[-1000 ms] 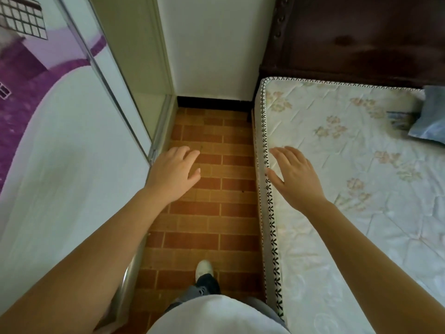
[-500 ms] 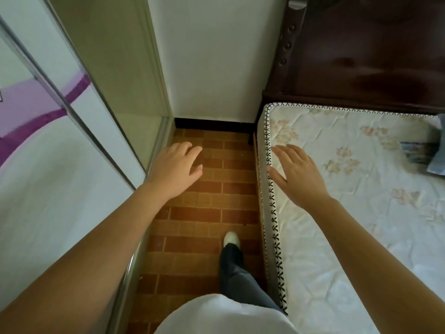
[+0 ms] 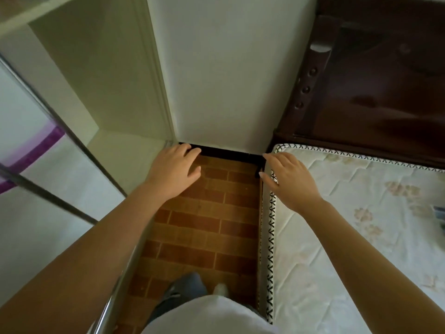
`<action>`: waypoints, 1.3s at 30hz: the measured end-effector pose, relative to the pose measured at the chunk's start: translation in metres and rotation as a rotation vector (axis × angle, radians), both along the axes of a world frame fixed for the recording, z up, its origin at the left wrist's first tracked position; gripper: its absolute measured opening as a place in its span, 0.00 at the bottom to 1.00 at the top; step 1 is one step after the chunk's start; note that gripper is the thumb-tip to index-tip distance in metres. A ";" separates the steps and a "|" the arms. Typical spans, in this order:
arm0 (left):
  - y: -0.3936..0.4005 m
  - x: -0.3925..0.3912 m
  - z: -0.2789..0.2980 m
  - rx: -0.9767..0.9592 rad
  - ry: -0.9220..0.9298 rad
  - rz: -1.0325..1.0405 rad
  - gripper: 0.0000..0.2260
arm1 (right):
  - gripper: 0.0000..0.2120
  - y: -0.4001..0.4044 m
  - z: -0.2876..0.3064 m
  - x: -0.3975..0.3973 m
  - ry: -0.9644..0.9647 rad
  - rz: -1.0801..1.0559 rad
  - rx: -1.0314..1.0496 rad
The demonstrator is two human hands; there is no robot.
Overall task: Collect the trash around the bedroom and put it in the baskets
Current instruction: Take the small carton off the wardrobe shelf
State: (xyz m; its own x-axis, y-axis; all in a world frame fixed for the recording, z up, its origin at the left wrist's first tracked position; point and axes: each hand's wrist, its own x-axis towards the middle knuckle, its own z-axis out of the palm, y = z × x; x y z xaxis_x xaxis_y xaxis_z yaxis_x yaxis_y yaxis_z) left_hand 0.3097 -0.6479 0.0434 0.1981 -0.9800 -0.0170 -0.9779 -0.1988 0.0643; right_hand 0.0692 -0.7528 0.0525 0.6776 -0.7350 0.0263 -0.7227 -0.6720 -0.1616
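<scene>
My left hand [image 3: 173, 171] hovers palm down over the brick floor [image 3: 204, 227], beside the open wardrobe, fingers apart and holding nothing. My right hand [image 3: 287, 179] is held out over the corner of the mattress [image 3: 349, 237], fingers spread, also empty. No trash and no basket show in this view. A small dark-edged item [image 3: 439, 213] is cut off at the right edge on the mattress; I cannot tell what it is.
The narrow floor strip runs between a sliding-door wardrobe [image 3: 72, 165] on the left and the bed on the right, ending at a white wall [image 3: 228, 80] with black skirting. A dark wooden headboard [image 3: 373, 80] rises behind the mattress. My feet [image 3: 192, 290] stand on the strip.
I have stepped forward along the strip toward the wall. Both hands stay outstretched and empty. The blue item on the bed has slid out of view to the right.
</scene>
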 end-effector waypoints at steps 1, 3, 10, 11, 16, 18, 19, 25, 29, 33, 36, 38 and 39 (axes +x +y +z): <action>-0.009 0.006 0.000 -0.002 -0.002 0.007 0.23 | 0.23 -0.011 0.001 0.006 -0.002 0.010 -0.004; -0.030 0.018 -0.001 -0.008 0.003 0.018 0.23 | 0.23 -0.032 0.001 0.019 -0.006 0.026 -0.013; -0.117 0.075 -0.010 -0.020 0.018 0.012 0.22 | 0.23 -0.118 -0.006 0.077 -0.018 0.016 -0.050; -0.131 0.085 -0.012 -0.021 0.022 0.012 0.22 | 0.23 -0.132 -0.007 0.088 -0.020 0.018 -0.051; -0.204 0.138 -0.010 -0.013 0.041 0.023 0.23 | 0.22 -0.200 -0.001 0.145 -0.018 0.023 -0.051; -0.230 0.157 -0.007 -0.015 0.034 0.025 0.23 | 0.22 -0.223 0.000 0.164 -0.026 0.019 -0.061; -0.242 0.165 -0.007 -0.017 0.032 0.022 0.23 | 0.22 -0.234 -0.001 0.173 -0.033 0.018 -0.064; -0.298 0.207 -0.005 -0.011 0.055 0.053 0.22 | 0.25 -0.290 -0.004 0.220 -0.027 0.027 -0.025; -0.318 0.234 -0.005 0.005 0.067 0.124 0.22 | 0.24 -0.326 -0.003 0.256 -0.011 0.105 -0.010; -0.321 0.262 0.003 -0.032 0.067 0.272 0.26 | 0.24 -0.360 0.001 0.306 -0.020 0.251 -0.012; -0.313 0.279 0.007 -0.054 0.069 0.439 0.26 | 0.23 -0.380 0.004 0.350 -0.035 0.396 -0.003; -0.308 0.287 0.009 -0.048 0.065 0.554 0.26 | 0.23 -0.391 0.005 0.378 -0.046 0.503 -0.006; -0.306 0.289 0.010 -0.046 0.063 0.609 0.25 | 0.23 -0.395 0.006 0.391 -0.064 0.554 -0.006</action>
State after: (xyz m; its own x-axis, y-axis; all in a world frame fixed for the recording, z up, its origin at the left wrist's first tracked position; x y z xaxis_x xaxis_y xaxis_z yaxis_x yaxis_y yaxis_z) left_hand 0.5989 -0.9538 0.0535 0.7225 -0.6913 -0.0071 -0.6838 -0.7161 0.1404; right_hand 0.4600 -1.1480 0.0590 0.9594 -0.2693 0.0833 -0.2502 -0.9497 -0.1883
